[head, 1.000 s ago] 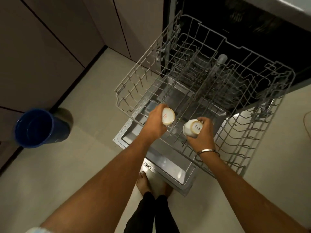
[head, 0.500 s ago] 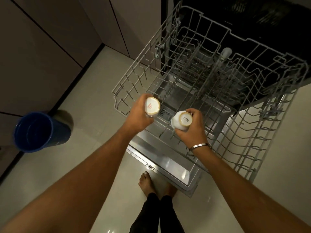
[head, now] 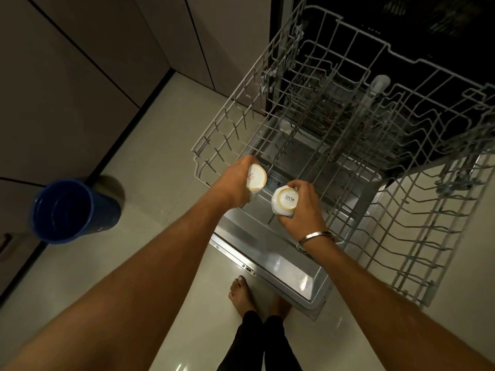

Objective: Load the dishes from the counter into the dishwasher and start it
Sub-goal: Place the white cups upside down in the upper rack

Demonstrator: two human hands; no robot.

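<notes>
Cups have shifted leftward over the rack (head: 417, 236): left hand (head: 235, 183) grips one upturned cup (head: 256, 177), right hand (head: 302, 207) grips the other (head: 284, 201), neither seated yet.

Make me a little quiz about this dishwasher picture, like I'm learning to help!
1. True or false: each hand holds a white cup upside down.
2. What colour is the bin on the floor? A) red B) blue C) green
3. Fill in: the wire rack is pulled ____ of the dishwasher.

Key:
1. True: the left hand grips one cup, the right hand grips the other cup, bottoms facing up.
2. B: the bin is blue.
3. Out: the rack sits above the open dishwasher door.
</notes>
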